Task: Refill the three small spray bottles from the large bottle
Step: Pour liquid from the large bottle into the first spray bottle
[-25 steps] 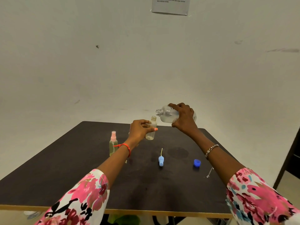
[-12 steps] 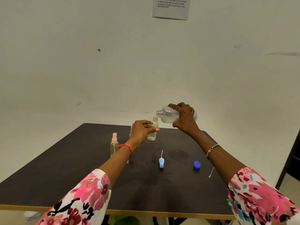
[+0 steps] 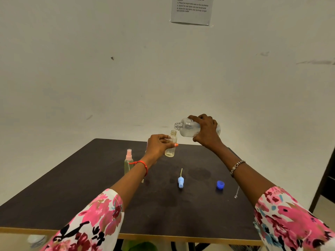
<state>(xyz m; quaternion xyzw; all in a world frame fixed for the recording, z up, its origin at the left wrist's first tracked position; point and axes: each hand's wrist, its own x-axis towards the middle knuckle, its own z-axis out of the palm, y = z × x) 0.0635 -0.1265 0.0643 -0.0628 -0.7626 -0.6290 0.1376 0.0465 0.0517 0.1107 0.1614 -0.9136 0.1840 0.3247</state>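
Fingers of the right hand curl round the large bottle, which is tipped on its side in the air, its uncapped neck just above the mouth of the small open bottle. The left hand pinches that small bottle upright between thumb and fingers; whether its base touches the table is hard to tell. A pink-capped spray bottle stands beside the left wrist. A blue spray head and a blue cap lie apart on the table.

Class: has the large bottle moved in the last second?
Yes, slightly: judged against the blue cap, the large bottle has edged left, toward the small bottle.
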